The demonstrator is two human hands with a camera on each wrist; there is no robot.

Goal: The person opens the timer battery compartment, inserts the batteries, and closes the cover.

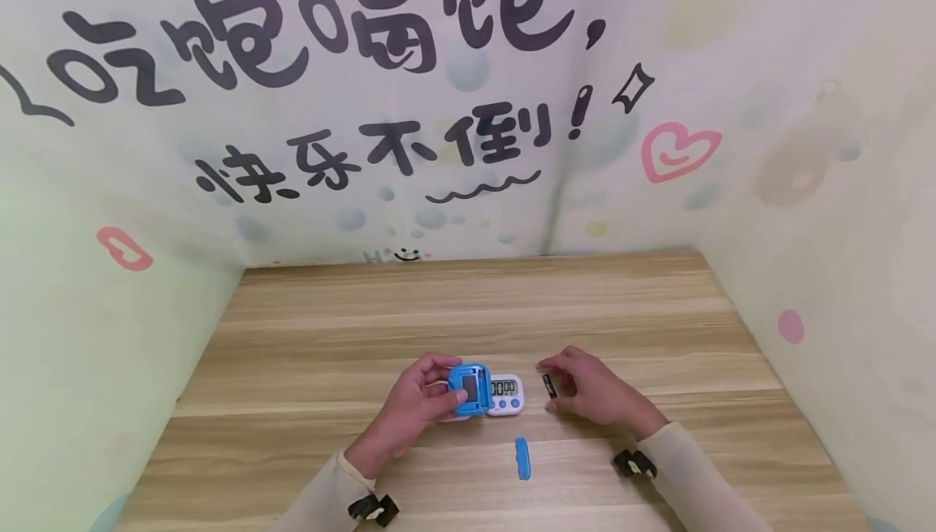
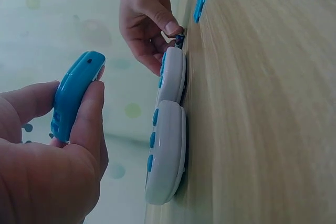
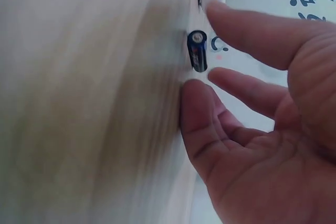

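Observation:
Thumb and fingers of my left hand (image 1: 409, 406) grip a blue plastic device (image 1: 470, 390), raised above the table. Its open back, with a battery compartment and a dark square panel, faces up. A small dark battery (image 1: 549, 387) lies on the wood within the spread of my right hand (image 1: 595, 386). In the right wrist view a gap shows between the fingers (image 3: 239, 87) and the battery (image 3: 198, 51), whose end with a metal nub faces the camera. A narrow blue cover (image 1: 522, 458) lies nearer the front edge.
Two white digital timers with blue buttons rest side by side; the right timer (image 1: 507, 395) shows zeros, and the left timer (image 2: 167, 153) is mostly hidden under the blue device in the head view. The wooden table (image 1: 329, 304) meets printed fabric walls (image 1: 468, 223) at the back and sides.

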